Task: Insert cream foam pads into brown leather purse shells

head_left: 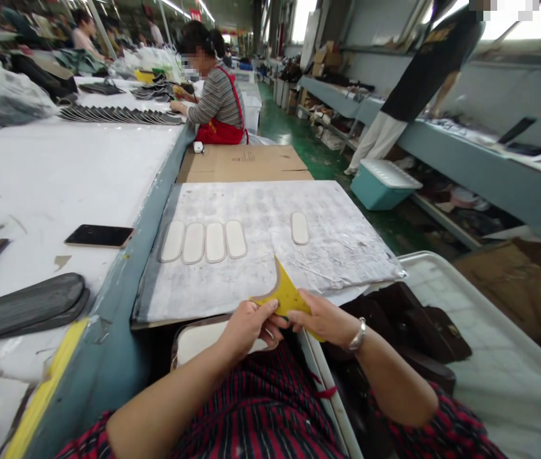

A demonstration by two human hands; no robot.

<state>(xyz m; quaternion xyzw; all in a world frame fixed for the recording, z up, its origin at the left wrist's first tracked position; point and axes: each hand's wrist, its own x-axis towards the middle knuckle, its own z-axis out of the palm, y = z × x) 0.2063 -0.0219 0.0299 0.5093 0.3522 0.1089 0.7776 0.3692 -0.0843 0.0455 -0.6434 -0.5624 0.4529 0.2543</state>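
A yellow curved piece of sheet material [285, 288] with a pointed tip and a tan edge is held up between my hands, over the near edge of the white work board [260, 210]. My left hand [251, 322] pinches its lower left part between thumb and fingers. On the other side my right hand [322, 317], with a silver bracelet at the wrist, grips its right end; some of those fingers are hidden. Beyond, several pale rounded-end pads [204, 243] lie in a row on the board, and one single pad [299, 228] lies apart to the right.
A larger white pad [198, 344] with a dark rim sits below my left forearm. Dark brown leather pieces [423, 325] fill a white bin [494, 357] at right. A phone [99, 235] and dark insole-shaped pieces [26, 305] lie leftward. A co-worker [220, 95] sits ahead.
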